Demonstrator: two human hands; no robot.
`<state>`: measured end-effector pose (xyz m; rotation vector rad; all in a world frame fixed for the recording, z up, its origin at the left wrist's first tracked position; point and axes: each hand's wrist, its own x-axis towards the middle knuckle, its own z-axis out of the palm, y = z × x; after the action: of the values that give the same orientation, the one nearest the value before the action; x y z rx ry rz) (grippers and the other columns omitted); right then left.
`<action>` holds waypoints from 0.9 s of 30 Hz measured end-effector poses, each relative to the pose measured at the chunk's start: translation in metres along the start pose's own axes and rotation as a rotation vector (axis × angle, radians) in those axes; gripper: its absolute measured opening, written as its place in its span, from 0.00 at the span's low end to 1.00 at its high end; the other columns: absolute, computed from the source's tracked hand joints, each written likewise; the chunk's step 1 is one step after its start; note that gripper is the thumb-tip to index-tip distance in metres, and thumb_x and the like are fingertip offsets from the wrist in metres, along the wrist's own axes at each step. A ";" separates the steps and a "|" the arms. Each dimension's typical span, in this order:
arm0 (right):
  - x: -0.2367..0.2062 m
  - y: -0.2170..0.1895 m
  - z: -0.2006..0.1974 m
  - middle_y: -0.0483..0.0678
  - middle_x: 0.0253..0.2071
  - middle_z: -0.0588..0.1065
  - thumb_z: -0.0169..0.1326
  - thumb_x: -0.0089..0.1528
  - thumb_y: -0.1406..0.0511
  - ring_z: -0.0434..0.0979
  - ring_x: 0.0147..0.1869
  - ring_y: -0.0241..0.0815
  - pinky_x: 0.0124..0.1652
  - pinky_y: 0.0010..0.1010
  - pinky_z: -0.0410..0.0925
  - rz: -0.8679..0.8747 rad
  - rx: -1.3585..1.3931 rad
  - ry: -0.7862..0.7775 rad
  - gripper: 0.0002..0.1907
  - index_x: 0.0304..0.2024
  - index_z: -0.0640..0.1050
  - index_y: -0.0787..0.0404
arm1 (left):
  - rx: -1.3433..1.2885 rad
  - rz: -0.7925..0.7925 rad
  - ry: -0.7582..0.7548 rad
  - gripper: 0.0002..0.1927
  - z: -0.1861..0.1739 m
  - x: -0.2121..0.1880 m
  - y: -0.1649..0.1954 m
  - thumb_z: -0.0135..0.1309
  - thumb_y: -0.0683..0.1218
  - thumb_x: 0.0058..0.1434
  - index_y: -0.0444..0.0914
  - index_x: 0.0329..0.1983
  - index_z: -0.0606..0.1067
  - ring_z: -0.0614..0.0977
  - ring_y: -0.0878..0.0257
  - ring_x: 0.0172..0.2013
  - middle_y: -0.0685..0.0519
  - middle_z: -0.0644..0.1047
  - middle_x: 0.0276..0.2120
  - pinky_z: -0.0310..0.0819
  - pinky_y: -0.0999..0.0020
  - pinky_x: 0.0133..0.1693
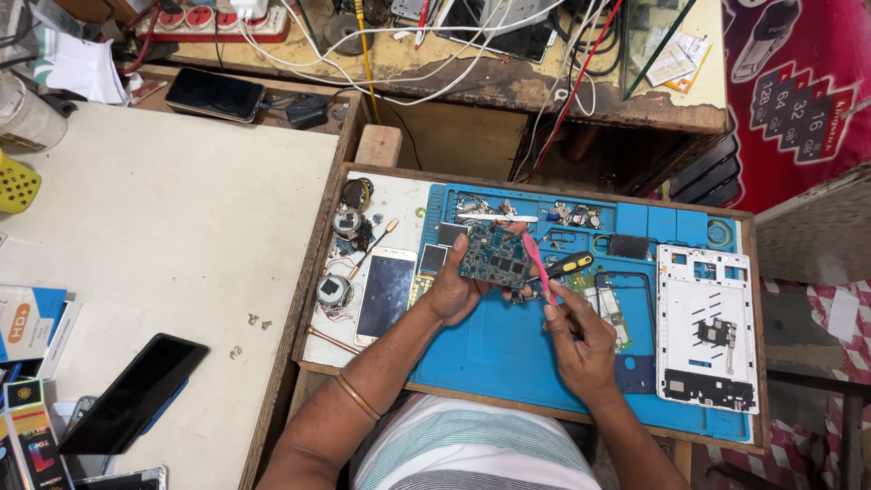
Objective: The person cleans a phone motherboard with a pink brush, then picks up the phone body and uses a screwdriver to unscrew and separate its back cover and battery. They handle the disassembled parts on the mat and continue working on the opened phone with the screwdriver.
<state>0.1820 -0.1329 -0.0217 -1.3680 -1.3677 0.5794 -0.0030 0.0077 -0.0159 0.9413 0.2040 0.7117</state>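
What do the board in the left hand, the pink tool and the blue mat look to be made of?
Board: rigid laminate, matte dark teal, studded with metal chips and cans. Pink tool in the right hand: probably plastic, by its uniform bright colour and thin shape. Blue mat: likely silicone or rubber, matte, with moulded compartments. The left hand grips the board's edge.

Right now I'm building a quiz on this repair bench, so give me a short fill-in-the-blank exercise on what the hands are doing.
1. The left hand holds a circuit board above the ____ mat.
2. The right hand holds a ____ brush against the board.
3. The white phone lies to the ____ of the mat.

Missing words: blue; pink; left
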 end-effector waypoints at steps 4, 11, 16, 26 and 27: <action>0.000 0.003 0.000 0.42 0.28 0.74 0.54 0.68 0.65 0.69 0.27 0.25 0.27 0.20 0.64 0.047 0.013 0.005 0.21 0.63 0.73 0.61 | 0.005 0.017 0.018 0.56 -0.001 0.001 -0.003 0.34 0.81 0.63 0.36 0.79 0.56 0.85 0.57 0.45 0.44 0.81 0.49 0.79 0.67 0.41; 0.001 0.011 0.001 0.39 0.23 0.70 0.54 0.68 0.64 0.64 0.24 0.24 0.25 0.21 0.61 0.075 0.058 -0.070 0.22 0.64 0.74 0.60 | -0.022 0.104 0.097 0.55 -0.001 0.005 -0.003 0.43 0.79 0.62 0.40 0.81 0.53 0.81 0.58 0.55 0.43 0.77 0.57 0.79 0.65 0.51; -0.001 0.015 0.001 0.40 0.27 0.73 0.53 0.67 0.65 0.64 0.24 0.24 0.23 0.19 0.60 0.112 0.180 -0.105 0.22 0.64 0.73 0.62 | -0.029 0.186 0.128 0.58 0.001 0.007 0.000 0.60 0.70 0.57 0.45 0.80 0.45 0.79 0.52 0.58 0.43 0.75 0.60 0.78 0.57 0.57; -0.005 0.027 -0.008 0.46 0.26 0.75 0.54 0.66 0.68 0.65 0.20 0.25 0.17 0.18 0.59 0.166 0.462 -0.221 0.22 0.63 0.72 0.65 | 0.043 0.210 0.201 0.61 0.005 0.008 0.002 0.72 0.37 0.47 0.41 0.81 0.49 0.66 0.56 0.72 0.47 0.62 0.72 0.70 0.57 0.68; -0.005 0.027 -0.009 0.46 0.26 0.75 0.55 0.66 0.69 0.65 0.19 0.26 0.16 0.19 0.59 0.188 0.484 -0.232 0.22 0.63 0.73 0.66 | 0.042 0.223 0.208 0.62 0.005 0.008 0.003 0.72 0.37 0.47 0.42 0.80 0.49 0.66 0.57 0.72 0.48 0.62 0.72 0.71 0.57 0.68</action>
<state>0.1995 -0.1339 -0.0449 -1.0579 -1.1790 1.1438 0.0043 0.0106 -0.0096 0.9386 0.3006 1.0158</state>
